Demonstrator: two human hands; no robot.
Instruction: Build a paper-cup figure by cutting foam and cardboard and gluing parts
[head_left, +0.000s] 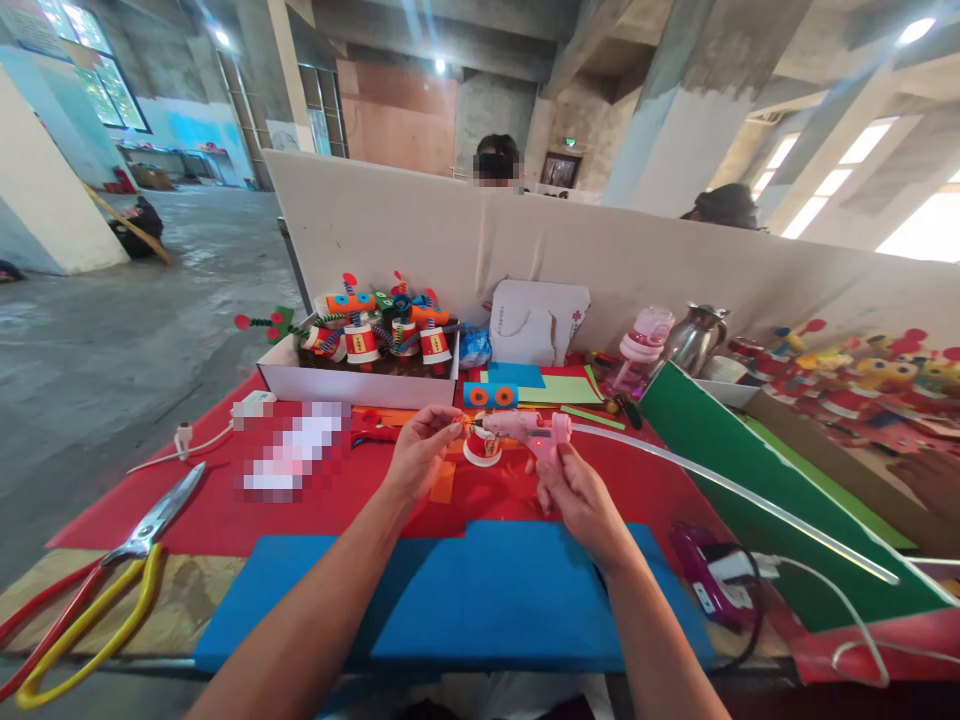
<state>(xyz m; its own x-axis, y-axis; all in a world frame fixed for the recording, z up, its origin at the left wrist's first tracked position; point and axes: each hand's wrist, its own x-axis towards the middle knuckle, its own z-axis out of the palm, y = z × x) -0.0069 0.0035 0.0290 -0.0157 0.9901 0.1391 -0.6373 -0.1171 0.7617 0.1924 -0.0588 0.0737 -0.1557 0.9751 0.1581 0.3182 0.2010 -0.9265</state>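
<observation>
My right hand (571,492) is wrapped round the handle of a pink glue gun (525,428), with a long clear glue stick (712,470) trailing out of its back to the right. The gun's nozzle points left, at the fingertips of my left hand (424,450). Those fingers pinch a small orange-red piece, too small to name. Just behind and below the nozzle stands a paper cup figure (482,447) in white and red. Above it is a blue paper tube (490,396) with two orange discs like eyes.
Large scissors (142,540) lie at the left front. A white box (360,385) of finished cup figures stands behind. Blue sheets (450,600) cover the front edge. A green board (780,510) leans at right, near a purple device (709,575) with cables. Other people are beyond the partition (420,220).
</observation>
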